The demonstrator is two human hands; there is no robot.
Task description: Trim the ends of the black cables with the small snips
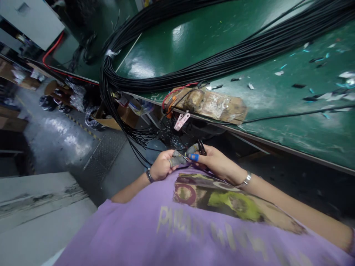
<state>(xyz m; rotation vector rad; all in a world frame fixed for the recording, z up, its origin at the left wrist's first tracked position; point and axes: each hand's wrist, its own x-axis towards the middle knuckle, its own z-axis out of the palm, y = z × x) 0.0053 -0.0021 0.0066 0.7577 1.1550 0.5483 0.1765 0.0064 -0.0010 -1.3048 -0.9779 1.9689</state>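
My left hand (162,166) is closed in front of my purple shirt, its taped fingers pinching a thin wire end. My right hand (215,160), with a blue-taped fingertip and grey finger covers, is closed on a small black tool (201,147) and on the same thin wire. The two hands meet just below the bench edge. A thick bundle of black cables (210,62) lies across the green bench and hangs over its left end, with thin strands running down toward my hands.
A cardboard-and-tape wrapped block (216,103) with red and orange wires sits at the green bench's (305,122) front edge, a pink clip (181,120) hanging below it. Blue and white scraps litter the bench at right. Boxes and wire coils stand on the grey floor at left.
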